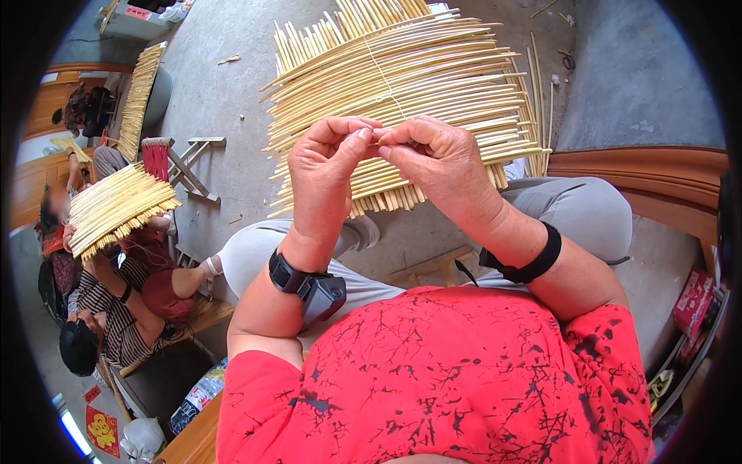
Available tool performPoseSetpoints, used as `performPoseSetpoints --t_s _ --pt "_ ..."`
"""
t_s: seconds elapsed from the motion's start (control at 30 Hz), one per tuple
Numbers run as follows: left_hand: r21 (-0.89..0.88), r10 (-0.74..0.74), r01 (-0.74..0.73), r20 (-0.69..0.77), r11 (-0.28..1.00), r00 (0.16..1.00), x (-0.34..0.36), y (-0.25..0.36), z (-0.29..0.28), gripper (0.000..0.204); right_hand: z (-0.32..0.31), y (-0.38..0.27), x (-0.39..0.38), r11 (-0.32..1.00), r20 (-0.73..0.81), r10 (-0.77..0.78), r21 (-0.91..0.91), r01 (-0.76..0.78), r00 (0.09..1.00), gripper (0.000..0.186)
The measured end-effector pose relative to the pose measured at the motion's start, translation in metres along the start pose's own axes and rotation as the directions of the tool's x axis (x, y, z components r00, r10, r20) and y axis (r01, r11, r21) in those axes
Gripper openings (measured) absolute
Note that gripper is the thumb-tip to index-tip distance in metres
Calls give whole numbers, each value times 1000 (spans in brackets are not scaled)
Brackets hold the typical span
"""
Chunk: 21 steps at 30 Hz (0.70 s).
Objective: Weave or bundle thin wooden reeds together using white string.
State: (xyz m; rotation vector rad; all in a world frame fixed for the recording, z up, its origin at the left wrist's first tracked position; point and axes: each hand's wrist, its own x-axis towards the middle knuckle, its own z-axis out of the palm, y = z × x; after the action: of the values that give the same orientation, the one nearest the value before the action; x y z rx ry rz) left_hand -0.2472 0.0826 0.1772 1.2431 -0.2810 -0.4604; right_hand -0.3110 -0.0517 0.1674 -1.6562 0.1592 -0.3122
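My left hand and my right hand meet fingertip to fingertip over a mat of straw-coloured stalks. Each is closed in a pinch. A thin pale string runs across the stalks toward my fingers, and a short bit of it shows between the two pinches. The stalks lie side by side, roughly crosswise to me, above my knees. Beneath them a second layer of stalks sticks out at the near edge, pointing another way.
At the left a co-worker in a striped top holds another stalk mat. A folding stool stands on the concrete floor. Loose stalks lie right of my mat, near a brown wooden edge. More people sit farther off.
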Motion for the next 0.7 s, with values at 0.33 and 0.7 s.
performPoseSetpoints --t_s 0.33,0.7 --pt "-25 3 -2 29 1000 1000 1 -1 -3 6 -1 -1 1 996 -8 -62 -71 61 998 7" --pt "-3 3 -3 24 1000 1000 1 0 -2 6 -1 2 2 966 -17 -202 -167 197 979 7"
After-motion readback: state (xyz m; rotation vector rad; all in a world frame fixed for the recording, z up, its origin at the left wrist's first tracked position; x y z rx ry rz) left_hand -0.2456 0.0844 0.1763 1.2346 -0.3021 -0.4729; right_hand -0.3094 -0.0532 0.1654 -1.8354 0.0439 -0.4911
